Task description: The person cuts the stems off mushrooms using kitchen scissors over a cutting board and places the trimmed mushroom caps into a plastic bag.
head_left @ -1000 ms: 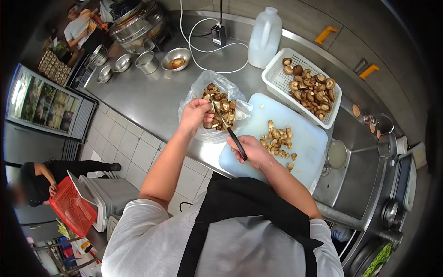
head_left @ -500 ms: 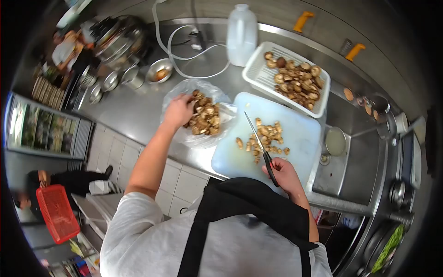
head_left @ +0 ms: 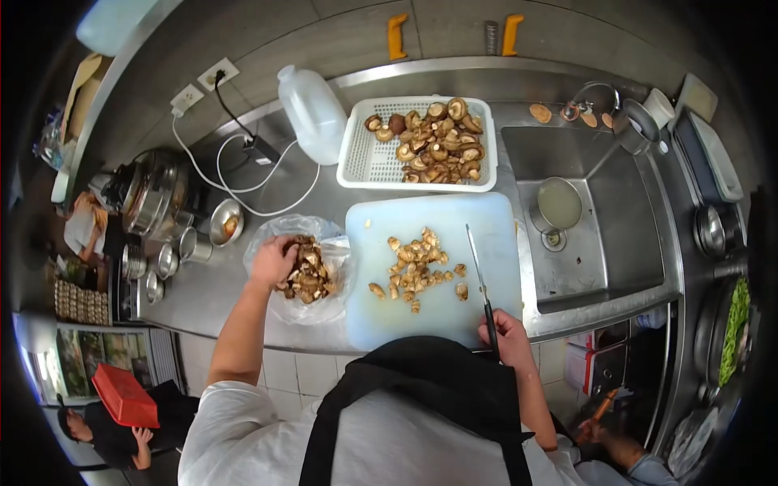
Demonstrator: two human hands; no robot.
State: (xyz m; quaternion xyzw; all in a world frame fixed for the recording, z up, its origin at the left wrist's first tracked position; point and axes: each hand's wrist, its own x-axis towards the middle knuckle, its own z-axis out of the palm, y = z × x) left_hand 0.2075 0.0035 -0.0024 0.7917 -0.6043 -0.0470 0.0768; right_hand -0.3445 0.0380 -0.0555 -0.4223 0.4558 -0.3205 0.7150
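Observation:
My left hand point(head_left: 274, 261) is at the left side of a clear plastic bag point(head_left: 331, 308), its fingers curled onto the cut shiitake mushrooms point(head_left: 310, 279) heaped there; the fingertips are partly hidden. In my right hand point(head_left: 507, 334) is a long, narrow knife point(head_left: 476, 263) with a black handle, fingers closed round the handle. Its blade points away from me over the right edge of a pale blue cutting board point(head_left: 369, 235). A loose pile of mushroom stems point(head_left: 417, 263) lies on the board, a few pieces apart from it.
Behind the board stands a white basket point(head_left: 356, 166) of whole shiitake, beside a plastic jug point(head_left: 312, 117). A sink point(head_left: 608, 259) with a pot point(head_left: 559, 202) is at right. Metal bowls point(head_left: 227, 223) and a white cable point(head_left: 235, 190) lie left. A person carries a red basket point(head_left: 123, 394).
My view has turned, shifting the counter leftward. The knife has swung from above the stems to the board's right side. My left hand stays at the bagged mushrooms. The person's red basket has tilted.

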